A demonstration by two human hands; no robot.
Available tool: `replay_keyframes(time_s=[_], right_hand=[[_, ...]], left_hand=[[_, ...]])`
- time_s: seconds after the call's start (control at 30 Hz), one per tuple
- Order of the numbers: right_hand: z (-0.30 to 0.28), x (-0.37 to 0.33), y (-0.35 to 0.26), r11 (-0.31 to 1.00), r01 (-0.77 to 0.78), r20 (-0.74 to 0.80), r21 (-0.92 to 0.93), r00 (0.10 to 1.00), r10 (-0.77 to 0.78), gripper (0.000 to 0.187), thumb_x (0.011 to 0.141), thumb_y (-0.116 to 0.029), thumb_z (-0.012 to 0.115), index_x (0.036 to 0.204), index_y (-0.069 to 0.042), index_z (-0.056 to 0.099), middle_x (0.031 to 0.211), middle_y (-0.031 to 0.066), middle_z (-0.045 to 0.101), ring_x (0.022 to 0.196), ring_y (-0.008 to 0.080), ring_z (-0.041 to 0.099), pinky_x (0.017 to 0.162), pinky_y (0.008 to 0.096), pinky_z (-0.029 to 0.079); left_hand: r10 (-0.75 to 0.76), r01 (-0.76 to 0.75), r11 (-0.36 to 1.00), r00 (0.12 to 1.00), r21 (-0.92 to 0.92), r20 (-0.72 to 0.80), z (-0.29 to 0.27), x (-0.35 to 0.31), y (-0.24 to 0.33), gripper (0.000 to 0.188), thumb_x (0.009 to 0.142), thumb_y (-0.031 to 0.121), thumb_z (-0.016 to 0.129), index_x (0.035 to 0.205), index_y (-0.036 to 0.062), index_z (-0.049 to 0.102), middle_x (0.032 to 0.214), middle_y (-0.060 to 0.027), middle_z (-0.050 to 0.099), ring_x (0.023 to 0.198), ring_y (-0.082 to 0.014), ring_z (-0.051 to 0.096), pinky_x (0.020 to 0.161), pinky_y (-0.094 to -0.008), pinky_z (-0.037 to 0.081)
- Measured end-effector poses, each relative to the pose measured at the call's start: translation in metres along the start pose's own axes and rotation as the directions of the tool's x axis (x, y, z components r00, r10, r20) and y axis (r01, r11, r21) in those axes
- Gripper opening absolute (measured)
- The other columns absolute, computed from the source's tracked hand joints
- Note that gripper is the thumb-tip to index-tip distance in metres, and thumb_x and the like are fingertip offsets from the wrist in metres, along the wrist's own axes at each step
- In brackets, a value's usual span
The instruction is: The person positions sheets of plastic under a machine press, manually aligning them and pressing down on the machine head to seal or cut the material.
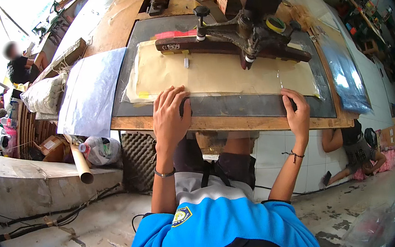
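Note:
A cream paper sheet (231,76) lies on the dark board of the wooden table in front of me, with clear film showing along its edges. My left hand (169,117) rests at the near left of the paper, fingers stretched flat and their tips on its edge. Over the table's near right edge is my right hand (298,115), fingers loosely bent, thumb apart, fingertips by the paper's near edge. Across the far part of the paper lies a dark bar (232,48), joined to a black metal bracket (245,31). A small pale tab (186,62) sits below the bar.
A roll of yellow tape (275,24) sits on the bracket. Clear plastic sheets (92,92) overhang the table's left side; more plastic (347,78) hangs at the right. A cardboard tube (82,167) leans below left. People sit at far left and on the floor at right.

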State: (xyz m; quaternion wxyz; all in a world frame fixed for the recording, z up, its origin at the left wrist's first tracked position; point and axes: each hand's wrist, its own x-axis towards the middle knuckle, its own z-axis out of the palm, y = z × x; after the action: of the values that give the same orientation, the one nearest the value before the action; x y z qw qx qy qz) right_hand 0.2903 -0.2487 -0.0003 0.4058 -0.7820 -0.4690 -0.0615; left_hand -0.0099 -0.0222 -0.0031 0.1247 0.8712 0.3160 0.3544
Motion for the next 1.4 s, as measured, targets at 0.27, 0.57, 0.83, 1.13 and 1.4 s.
replay_keyframes(time_s=[0.27, 0.57, 0.83, 1.13, 1.4], right_hand=[[-0.002, -0.001, -0.002, 0.999, -0.038, 0.003, -0.01, 0.999, 0.038, 0.024, 0.103, -0.022, 0.066, 0.11, -0.002, 0.076, 0.118, 0.0119, 0.076, 0.116, 0.0317, 0.068, 0.105, 0.0423, 0.05], [0.002, 0.002, -0.006, 0.999, -0.053, -0.03, -0.005, 0.998, 0.053, 0.023, 0.103, -0.021, 0.067, 0.11, -0.001, 0.075, 0.118, 0.0121, 0.076, 0.115, 0.0324, 0.068, 0.105, 0.0425, 0.05], [0.02, 0.003, -0.032, 0.991, 0.049, 0.105, -0.121, 0.994, -0.036, 0.032, 0.102, -0.03, 0.068, 0.124, -0.007, 0.072, 0.147, 0.0173, 0.06, 0.137, 0.0393, 0.055, 0.12, 0.0561, 0.036], [0.103, 0.024, -0.096, 0.946, 0.123, 0.319, -0.3, 0.948, -0.023, 0.078, 0.103, -0.066, 0.051, 0.16, -0.014, 0.042, 0.17, 0.0248, 0.026, 0.157, 0.0459, 0.025, 0.127, 0.0665, 0.013], [0.095, 0.039, -0.063, 0.921, 0.119, 0.472, -0.372, 0.878, 0.077, 0.092, 0.101, -0.078, 0.039, 0.169, -0.017, 0.025, 0.173, 0.0286, 0.014, 0.161, 0.0472, 0.01, 0.128, 0.066, 0.007]], left_hand=[[-0.035, 0.036, 0.999, 0.999, -0.017, 0.029, -0.005, 0.004, 0.007, 0.024, 0.091, 0.012, 0.068, 0.113, 0.0065, 0.075, 0.13, -0.0096, 0.072, 0.132, -0.0321, 0.06, 0.118, -0.0471, 0.041], [-0.011, 0.012, 1.0, 0.999, -0.029, 0.046, -0.006, 0.006, 0.004, 0.024, 0.092, 0.013, 0.069, 0.115, 0.0069, 0.074, 0.131, -0.0104, 0.071, 0.132, -0.0335, 0.059, 0.117, -0.0471, 0.04], [0.017, -0.016, 0.999, 1.0, -0.037, 0.025, -0.002, 0.001, 0.0, 0.025, 0.092, 0.014, 0.068, 0.116, 0.0068, 0.074, 0.131, -0.0107, 0.07, 0.132, -0.0332, 0.058, 0.117, -0.0465, 0.04], [0.026, -0.024, 0.999, 0.999, -0.033, 0.042, 0.0, -0.001, -0.003, 0.029, 0.095, 0.019, 0.066, 0.121, 0.0069, 0.071, 0.134, -0.0111, 0.068, 0.135, -0.0328, 0.056, 0.121, -0.0474, 0.036], [0.042, -0.041, 0.999, 0.998, -0.023, 0.043, -0.001, -0.003, -0.004, 0.029, 0.095, 0.018, 0.067, 0.122, 0.009, 0.072, 0.134, -0.0113, 0.068, 0.135, -0.0339, 0.056, 0.118, -0.0468, 0.038]])
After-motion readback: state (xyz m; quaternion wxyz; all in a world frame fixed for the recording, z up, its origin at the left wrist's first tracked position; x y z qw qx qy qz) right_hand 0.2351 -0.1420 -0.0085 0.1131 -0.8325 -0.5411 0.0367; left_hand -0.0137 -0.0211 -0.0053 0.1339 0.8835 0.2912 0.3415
